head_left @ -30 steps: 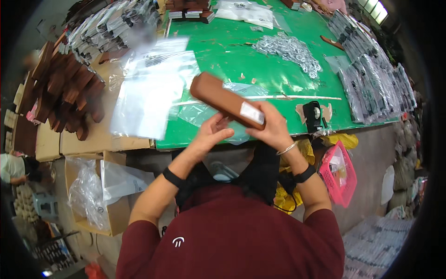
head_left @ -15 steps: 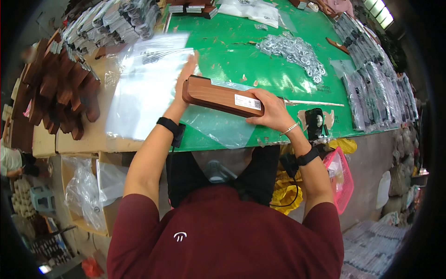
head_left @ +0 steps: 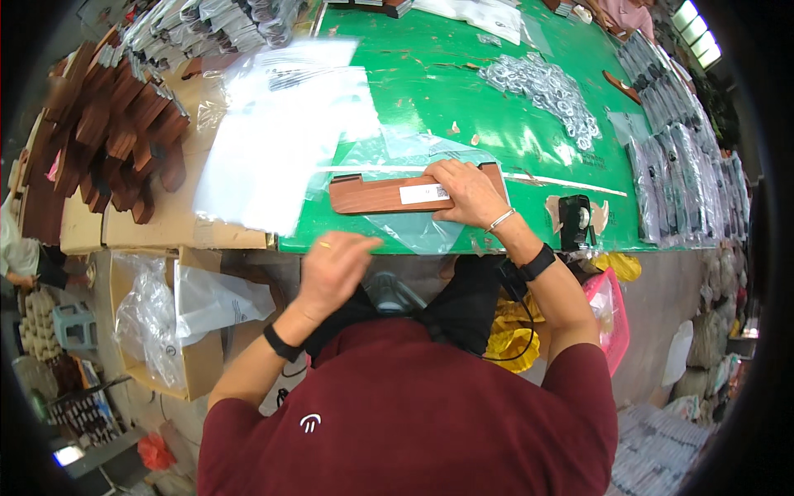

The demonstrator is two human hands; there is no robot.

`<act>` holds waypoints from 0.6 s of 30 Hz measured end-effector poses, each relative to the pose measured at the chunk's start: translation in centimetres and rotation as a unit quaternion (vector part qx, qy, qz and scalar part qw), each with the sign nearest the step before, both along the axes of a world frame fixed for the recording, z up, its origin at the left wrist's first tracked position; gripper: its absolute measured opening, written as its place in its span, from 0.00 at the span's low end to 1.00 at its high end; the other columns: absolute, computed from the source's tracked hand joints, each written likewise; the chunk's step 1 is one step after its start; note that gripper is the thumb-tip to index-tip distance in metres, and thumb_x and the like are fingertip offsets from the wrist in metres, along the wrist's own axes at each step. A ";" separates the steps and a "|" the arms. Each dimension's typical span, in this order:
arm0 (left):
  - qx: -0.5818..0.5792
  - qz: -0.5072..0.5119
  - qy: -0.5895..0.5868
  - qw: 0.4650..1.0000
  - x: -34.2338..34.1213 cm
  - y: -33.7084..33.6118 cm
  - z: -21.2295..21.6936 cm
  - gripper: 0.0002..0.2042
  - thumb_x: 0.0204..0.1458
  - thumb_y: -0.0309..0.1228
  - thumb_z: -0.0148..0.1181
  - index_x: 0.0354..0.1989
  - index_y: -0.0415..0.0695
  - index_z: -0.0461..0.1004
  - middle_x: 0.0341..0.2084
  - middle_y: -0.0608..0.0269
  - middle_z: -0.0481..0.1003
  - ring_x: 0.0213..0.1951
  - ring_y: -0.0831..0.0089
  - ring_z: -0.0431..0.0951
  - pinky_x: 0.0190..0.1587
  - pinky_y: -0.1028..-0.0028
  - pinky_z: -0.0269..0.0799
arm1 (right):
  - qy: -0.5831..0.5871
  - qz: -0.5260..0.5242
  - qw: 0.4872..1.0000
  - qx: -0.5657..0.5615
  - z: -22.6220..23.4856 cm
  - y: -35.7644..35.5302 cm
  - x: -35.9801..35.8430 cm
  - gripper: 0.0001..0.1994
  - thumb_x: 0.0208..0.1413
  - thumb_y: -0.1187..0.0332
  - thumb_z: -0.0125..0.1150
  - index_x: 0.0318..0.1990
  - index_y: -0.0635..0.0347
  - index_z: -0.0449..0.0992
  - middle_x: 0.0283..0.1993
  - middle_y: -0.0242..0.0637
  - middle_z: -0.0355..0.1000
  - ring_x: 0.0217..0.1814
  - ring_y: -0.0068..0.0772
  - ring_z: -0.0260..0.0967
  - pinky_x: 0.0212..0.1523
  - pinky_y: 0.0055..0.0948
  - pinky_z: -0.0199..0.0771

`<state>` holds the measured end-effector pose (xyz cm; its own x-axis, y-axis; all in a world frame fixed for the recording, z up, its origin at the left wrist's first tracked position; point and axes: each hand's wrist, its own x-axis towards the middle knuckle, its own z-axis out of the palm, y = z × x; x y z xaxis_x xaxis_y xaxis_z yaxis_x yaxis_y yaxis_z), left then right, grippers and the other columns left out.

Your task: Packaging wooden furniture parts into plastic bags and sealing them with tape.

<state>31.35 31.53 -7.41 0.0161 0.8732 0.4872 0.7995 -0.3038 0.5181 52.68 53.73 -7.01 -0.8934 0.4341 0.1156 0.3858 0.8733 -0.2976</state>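
Right now, watching from my end of the feed, I see the right hand point(head_left: 475, 197) closed across the wooden block point(head_left: 376, 199) near its right end, fingers over the upper edge and thumb by the lower. The block lies mid-frame on the green table point(head_left: 451, 91), with clear plastic point(head_left: 422, 234) showing past its edges. I take the step in hand to be steadying it there; to my eye, the next move calls for the left hand point(head_left: 335, 269) near the block's free end, clear of the white label point(head_left: 422, 193). That hand sits lower left of the block, apart from it, fingers loosely bent (blur stops me telling whether they hold anything). The block's long axis runs left to right, rising slightly rightward; its dark, notched end points left, and the label faces me.
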 end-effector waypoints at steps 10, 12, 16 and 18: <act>-0.063 -0.108 0.128 0.984 5.2 5.3 -2.7 0.22 0.43 0.31 0.69 0.50 0.48 0.75 0.52 0.63 0.73 0.54 0.63 0.71 0.53 0.64 0.66 | 0.015 0.019 0.992 -0.127 1.9 3.8 -1.2 0.34 0.39 0.52 0.74 0.53 0.60 0.71 0.47 0.47 0.75 0.50 0.53 0.73 0.47 0.41 0.73; -0.049 -0.114 0.130 0.984 5.3 5.4 -3.0 0.20 0.44 0.32 0.68 0.48 0.48 0.75 0.50 0.64 0.73 0.52 0.64 0.72 0.52 0.64 0.67 | -0.092 0.044 0.982 -0.159 1.6 5.0 -2.2 0.35 0.36 0.51 0.75 0.52 0.61 0.72 0.47 0.48 0.76 0.51 0.50 0.74 0.48 0.40 0.73; -0.031 -0.116 0.132 0.984 5.2 5.5 -3.1 0.15 0.49 0.36 0.66 0.45 0.49 0.75 0.46 0.68 0.73 0.49 0.68 0.72 0.49 0.67 0.67 | -0.147 -0.005 0.976 -0.163 2.3 8.7 -3.3 0.37 0.34 0.49 0.76 0.51 0.64 0.73 0.47 0.51 0.76 0.51 0.51 0.74 0.48 0.39 0.73; -0.034 -0.117 0.123 0.985 5.2 5.5 -3.3 0.14 0.48 0.35 0.66 0.44 0.49 0.76 0.45 0.68 0.74 0.48 0.67 0.73 0.49 0.66 0.67 | -0.114 -0.026 0.982 -0.151 1.3 10.5 -2.6 0.40 0.32 0.48 0.77 0.52 0.65 0.73 0.49 0.54 0.75 0.51 0.52 0.73 0.50 0.40 0.72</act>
